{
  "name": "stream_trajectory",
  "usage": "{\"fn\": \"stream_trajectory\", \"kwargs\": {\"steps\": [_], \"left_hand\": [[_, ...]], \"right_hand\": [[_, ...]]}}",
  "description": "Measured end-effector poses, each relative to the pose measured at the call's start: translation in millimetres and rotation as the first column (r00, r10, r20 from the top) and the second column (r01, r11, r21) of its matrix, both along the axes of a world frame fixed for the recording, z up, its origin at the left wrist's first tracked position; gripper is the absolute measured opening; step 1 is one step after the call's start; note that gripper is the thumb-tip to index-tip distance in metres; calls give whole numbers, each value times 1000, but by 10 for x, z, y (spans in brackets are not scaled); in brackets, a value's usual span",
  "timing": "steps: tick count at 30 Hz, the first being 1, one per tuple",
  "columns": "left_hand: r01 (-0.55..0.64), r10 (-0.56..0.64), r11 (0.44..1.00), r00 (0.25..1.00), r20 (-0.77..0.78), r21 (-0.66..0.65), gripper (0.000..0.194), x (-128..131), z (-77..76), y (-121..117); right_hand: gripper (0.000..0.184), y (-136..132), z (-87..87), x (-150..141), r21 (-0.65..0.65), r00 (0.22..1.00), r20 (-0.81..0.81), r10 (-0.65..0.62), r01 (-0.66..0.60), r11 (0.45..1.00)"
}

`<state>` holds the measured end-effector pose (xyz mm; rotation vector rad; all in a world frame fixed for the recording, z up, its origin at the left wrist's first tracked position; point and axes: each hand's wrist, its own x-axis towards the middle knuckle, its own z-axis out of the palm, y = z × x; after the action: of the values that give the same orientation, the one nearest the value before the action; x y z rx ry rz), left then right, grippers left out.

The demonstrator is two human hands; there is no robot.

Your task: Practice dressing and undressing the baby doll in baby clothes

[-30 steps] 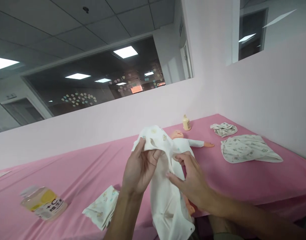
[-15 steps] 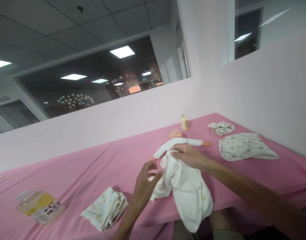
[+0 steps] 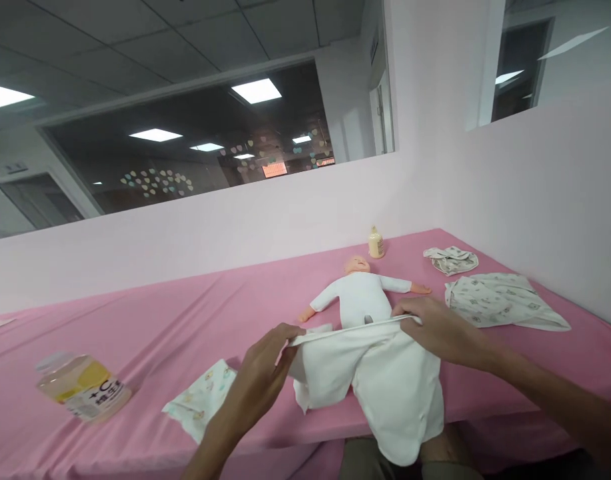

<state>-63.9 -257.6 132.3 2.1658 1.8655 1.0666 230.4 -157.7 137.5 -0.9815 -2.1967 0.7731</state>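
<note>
White baby pants (image 3: 395, 380) are held up by the top edge, stretched between my two hands. My left hand (image 3: 265, 367) pinches the left end of that edge. At the right end, my right hand (image 3: 435, 330) grips it with fingers closed. Two leg-like parts hang down, one over the table's front edge. Just beyond, a baby doll (image 3: 362, 297) with a white torso and sleeves lies on its back, arms spread. The pants hide its lower body.
A pink cloth (image 3: 185, 320) covers the table. Left are a clear bottle with a yellow label (image 3: 85, 390) and a folded printed cloth (image 3: 202, 400). A cream bottle (image 3: 376, 243) stands behind the doll. Printed cloths (image 3: 505, 300) lie right, near the wall (image 3: 550, 193).
My hands have moved apart and the left hand has taken hold of the pants. Their edge is now stretched wide, and more of the doll's torso shows.
</note>
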Motion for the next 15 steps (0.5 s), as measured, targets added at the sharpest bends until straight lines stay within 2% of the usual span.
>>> {"fn": "stream_trajectory", "kwargs": {"steps": [3, 5, 7, 11, 13, 15], "left_hand": [[-22, 24, 999, 998, 60, -46, 27, -127, 176, -93], [-19, 27, 997, 994, 107, -70, 28, -233, 294, -126], [-26, 36, 997, 989, 144, -72, 30, -338, 408, -131], [-181, 176, 983, 971, 160, 19, 33, -514, 547, 46], [-244, 240, 970, 966, 100, 22, 35, -607, 496, 266], [-262, 262, 965, 965, 23, -7, 38, -720, 330, 553]], "right_hand": [[19, -34, 118, 178, -50, 995, 21, 100, -98, 994], [23, -77, 219, 256, -121, 974, 25, 224, -220, 968], [26, -100, 302, 273, -182, 958, 0, 287, -282, 942], [27, 27, 315, 72, -309, 964, -191, 183, -236, 921], [29, 195, 216, -133, -413, 937, -332, 112, -251, 875], [29, 415, 55, -374, -482, 894, -445, 49, -286, 828]]}}
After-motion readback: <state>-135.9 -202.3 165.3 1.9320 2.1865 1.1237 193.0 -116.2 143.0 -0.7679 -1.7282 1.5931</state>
